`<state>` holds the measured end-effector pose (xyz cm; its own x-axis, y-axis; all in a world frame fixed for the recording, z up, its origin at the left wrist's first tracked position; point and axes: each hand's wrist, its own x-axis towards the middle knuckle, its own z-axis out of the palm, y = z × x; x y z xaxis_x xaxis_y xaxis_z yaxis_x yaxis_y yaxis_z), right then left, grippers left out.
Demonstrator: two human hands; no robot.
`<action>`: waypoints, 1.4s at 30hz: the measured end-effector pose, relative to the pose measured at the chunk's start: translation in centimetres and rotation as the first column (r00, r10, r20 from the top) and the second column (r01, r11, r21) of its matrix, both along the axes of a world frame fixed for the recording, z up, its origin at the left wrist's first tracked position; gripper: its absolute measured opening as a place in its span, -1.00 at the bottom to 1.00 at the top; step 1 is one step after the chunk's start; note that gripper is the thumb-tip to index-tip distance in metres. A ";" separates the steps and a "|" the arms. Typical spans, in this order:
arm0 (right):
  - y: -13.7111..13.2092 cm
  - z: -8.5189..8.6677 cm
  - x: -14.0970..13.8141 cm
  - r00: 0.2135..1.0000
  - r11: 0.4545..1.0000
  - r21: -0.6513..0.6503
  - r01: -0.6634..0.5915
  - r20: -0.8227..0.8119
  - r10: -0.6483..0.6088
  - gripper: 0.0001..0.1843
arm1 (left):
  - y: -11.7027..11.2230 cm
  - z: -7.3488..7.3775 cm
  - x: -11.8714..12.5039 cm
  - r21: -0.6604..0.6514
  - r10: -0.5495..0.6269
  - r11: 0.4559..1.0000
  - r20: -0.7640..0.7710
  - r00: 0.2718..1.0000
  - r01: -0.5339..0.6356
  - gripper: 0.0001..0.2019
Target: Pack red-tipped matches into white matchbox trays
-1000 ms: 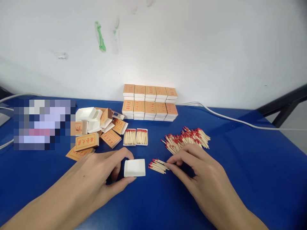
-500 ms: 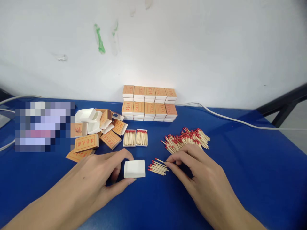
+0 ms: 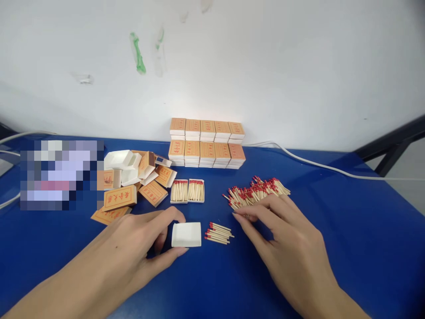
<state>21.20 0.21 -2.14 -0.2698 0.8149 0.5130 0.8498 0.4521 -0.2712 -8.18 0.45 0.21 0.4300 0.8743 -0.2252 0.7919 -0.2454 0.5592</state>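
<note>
My left hand [image 3: 139, 241] holds an empty white matchbox tray [image 3: 186, 234] between thumb and forefinger on the blue table [image 3: 348, 230]. Just right of the tray lies a small bundle of red-tipped matches [image 3: 218, 233]. My right hand [image 3: 282, 235] has its fingers stretched out, fingertips touching the near edge of the big loose heap of matches [image 3: 257, 192]; nothing is gripped in it. Two filled trays of matches [image 3: 187, 190] lie side by side behind the empty tray.
A two-tier row of orange closed matchboxes [image 3: 207, 141] stands against the white wall. A jumble of orange sleeves and white empty trays [image 3: 133, 177] lies at the left. A white cable [image 3: 315, 165] runs along the back right. A blurred patch covers the far left.
My right hand let go of the small bundle and moved back and up to the big heap. The left hand and the empty tray have stayed put.
</note>
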 end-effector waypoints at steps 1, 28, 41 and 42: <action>0.0 0.0 0.0 1.000 1.000 0.030 0.009 0.021 -0.009 -0.86 | 0.0 0.0 0.0 0.002 0.005 1.000 0.003 1.000 -0.005 -0.83; -0.9 -0.7 -1.5 0.995 0.987 -0.153 -0.052 -0.094 0.038 -0.85 | 0.2 0.0 0.0 0.027 -0.014 1.000 0.018 1.000 0.013 -0.80; 0.0 -0.2 -0.6 0.991 0.990 0.085 0.114 0.061 -0.120 -0.86 | -0.1 -0.1 -0.2 0.007 -0.022 1.000 -0.033 0.999 0.022 -0.81; 0.0 -0.3 -0.7 0.990 0.990 0.082 0.114 0.067 -0.120 -0.86 | -0.1 0.0 -0.2 0.009 -0.018 1.000 -0.032 0.999 0.019 -0.81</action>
